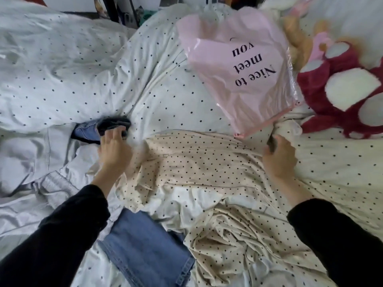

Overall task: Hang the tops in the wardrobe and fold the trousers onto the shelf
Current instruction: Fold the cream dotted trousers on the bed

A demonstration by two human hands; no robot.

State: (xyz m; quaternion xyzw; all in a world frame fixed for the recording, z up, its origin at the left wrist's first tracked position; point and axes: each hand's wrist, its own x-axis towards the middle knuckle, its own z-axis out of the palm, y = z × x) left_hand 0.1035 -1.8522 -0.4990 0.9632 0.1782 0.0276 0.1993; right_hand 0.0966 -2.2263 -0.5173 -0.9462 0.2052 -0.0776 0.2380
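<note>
A cream polka-dot garment (203, 162) lies spread and crumpled across the middle of the bed. My right hand (279, 156) grips its far right edge, fingers curled into the cloth. My left hand (114, 148) reaches to a dark garment (113, 124) bunched at the far left of the cream cloth, fingertips curled on it. Blue jeans (149, 249) lie near me, partly under my left sleeve; another bit of blue denim (87, 131) shows beside the dark garment. A pale grey garment with a ribbed waistband (53, 183) lies at the left.
A pink plastic bag (242, 67) printed "Nice to meet you" lies on the white dotted duvet (83, 69) behind the clothes. Red and white plush toys (342, 90) crowd the right side. Dark furniture stands past the bed's far edge.
</note>
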